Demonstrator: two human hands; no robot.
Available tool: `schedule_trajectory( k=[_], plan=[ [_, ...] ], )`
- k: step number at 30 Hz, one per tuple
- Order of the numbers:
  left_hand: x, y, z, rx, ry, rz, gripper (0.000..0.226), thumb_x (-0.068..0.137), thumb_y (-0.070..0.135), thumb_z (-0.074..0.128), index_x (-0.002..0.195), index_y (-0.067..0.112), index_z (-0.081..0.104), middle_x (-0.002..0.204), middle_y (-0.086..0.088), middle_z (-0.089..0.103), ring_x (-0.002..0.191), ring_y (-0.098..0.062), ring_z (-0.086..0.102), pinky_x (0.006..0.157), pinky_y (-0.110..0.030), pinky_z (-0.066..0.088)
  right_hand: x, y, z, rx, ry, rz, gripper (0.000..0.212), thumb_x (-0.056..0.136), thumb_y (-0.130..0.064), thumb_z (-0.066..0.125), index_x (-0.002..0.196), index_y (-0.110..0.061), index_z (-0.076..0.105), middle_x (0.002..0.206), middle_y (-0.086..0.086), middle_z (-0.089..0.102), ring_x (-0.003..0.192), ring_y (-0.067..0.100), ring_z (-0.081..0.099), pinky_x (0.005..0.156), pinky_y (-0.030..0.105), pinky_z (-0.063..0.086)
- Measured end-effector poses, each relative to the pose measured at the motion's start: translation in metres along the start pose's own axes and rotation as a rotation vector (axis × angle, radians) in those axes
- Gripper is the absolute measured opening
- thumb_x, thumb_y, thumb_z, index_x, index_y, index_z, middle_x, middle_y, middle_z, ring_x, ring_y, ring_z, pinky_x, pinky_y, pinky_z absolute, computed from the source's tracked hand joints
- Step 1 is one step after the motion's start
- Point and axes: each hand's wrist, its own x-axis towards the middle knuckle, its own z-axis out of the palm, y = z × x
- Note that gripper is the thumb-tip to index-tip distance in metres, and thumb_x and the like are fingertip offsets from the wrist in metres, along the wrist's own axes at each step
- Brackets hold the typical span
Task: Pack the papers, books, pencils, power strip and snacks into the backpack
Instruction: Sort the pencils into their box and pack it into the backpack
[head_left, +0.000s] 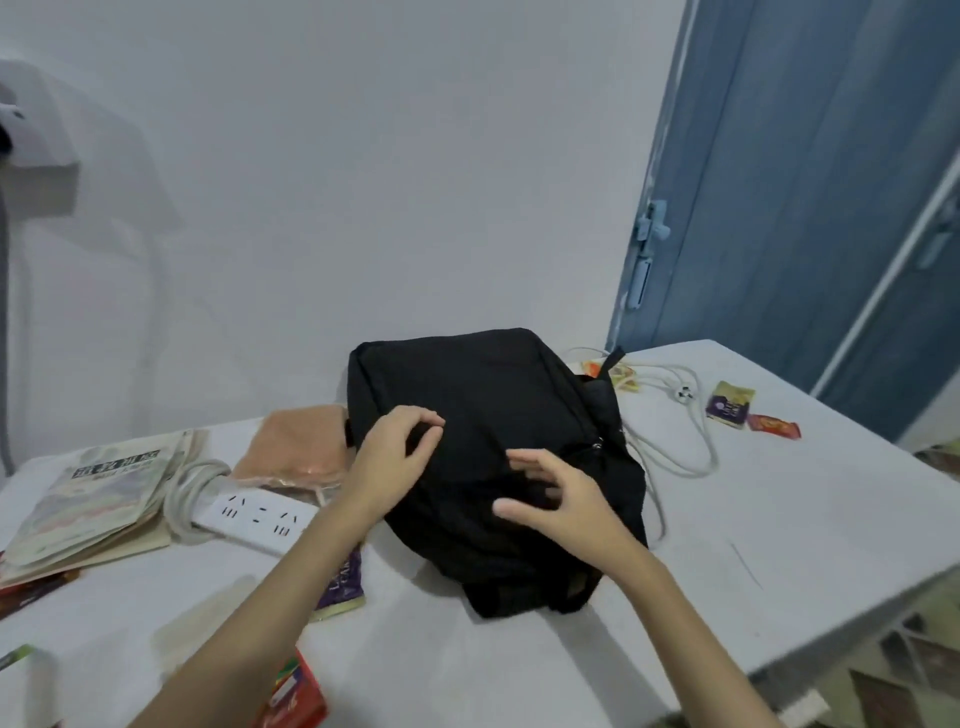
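Black backpack (488, 415): lying flat at table (779, 519) centre, under 2 hands. Left hand (395, 457) is pinching its fabric with curled fingers; right hand (561, 499) is hovering over it, fingers spread apart.

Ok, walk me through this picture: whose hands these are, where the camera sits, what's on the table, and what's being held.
There is no machine here: a person wears a camera on the head, looking down at both bare hands. On the white table lies a black fabric backpack. The left hand pinches its fabric; the right hand hovers over it with spread fingers, holding nothing. To the left lie a white power strip, a stack of paper booklets and an orange packet. To the right are a white cable and small snack wrappers.
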Motion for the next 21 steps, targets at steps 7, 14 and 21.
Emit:
schedule_trajectory(
  k=[7,14,21],
  plan=[
    [-0.009,0.11,0.125,0.539,-0.79,0.071,0.103,0.07,0.061,0.067,0.148,0.021,0.013,0.156,-0.004,0.009,0.143,-0.034,0.008,0.114,-0.052,0.015,-0.013,0.085,-0.107,0.35,0.687,0.317,0.018,0.089,-0.002,0.054,0.104,-0.002,0.063,0.086,0.013,0.066,0.067,0.022,0.063,0.058,0.029,0.05],
    [0.027,0.112,0.114,0.297,-0.424,0.014,0.053,0.073,0.023,0.057,0.125,0.024,0.049,0.11,-0.008,0.065,0.099,-0.03,0.061,0.086,-0.04,0.05,-0.005,0.107,-0.133,0.45,0.561,0.308,0.019,0.088,0.005,0.047,0.097,-0.004,0.061,0.079,0.012,0.064,0.064,0.024,0.063,0.058,0.03,0.052],
    [0.057,0.104,0.054,-0.049,0.135,-0.138,0.039,0.075,0.004,0.062,0.112,0.016,0.064,0.098,0.009,0.063,0.1,-0.012,0.058,0.098,-0.027,0.042,0.032,0.114,-0.11,0.273,0.339,0.29,0.016,0.088,0.005,0.051,0.1,0.007,0.061,0.073,0.012,0.06,0.05,0.012,0.059,0.051,0.013,0.048]
  ],
)
